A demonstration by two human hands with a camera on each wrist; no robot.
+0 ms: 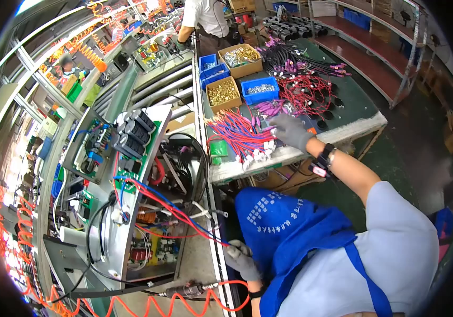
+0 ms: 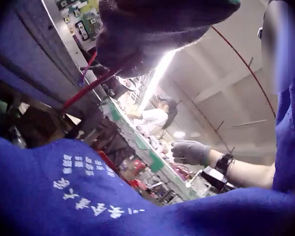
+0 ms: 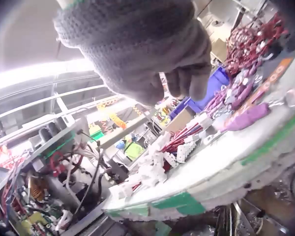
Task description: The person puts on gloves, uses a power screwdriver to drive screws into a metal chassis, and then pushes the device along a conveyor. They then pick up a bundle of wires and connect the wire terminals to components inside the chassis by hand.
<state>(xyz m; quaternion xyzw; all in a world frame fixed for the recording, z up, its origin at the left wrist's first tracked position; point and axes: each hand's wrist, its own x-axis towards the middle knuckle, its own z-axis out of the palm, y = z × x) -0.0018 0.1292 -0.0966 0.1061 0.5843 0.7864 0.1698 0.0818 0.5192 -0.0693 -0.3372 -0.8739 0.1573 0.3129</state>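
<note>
My left hand (image 1: 242, 260), in a grey glove, grips the end of red and blue wires (image 1: 184, 215) that run down from the circuit board (image 1: 130, 171) of an opened metal unit. In the left wrist view a red wire (image 2: 88, 93) comes out below this gloved hand (image 2: 152, 37). My right hand (image 1: 291, 132), also gloved, is over the workbench at the right end of a bundle of red and blue wires (image 1: 242, 132) with white connectors (image 1: 258, 154). Its fingers (image 3: 199, 86) bend loosely downward in the right wrist view, and nothing shows held in them.
Boxes of small metal parts (image 1: 223, 94) and a blue bin (image 1: 260, 91) stand farther back on the bench. Black and red cable piles (image 1: 305, 92) lie right of them. A coiled orange air hose (image 1: 158, 306) crosses the front. Another person (image 1: 208, 18) stands beyond.
</note>
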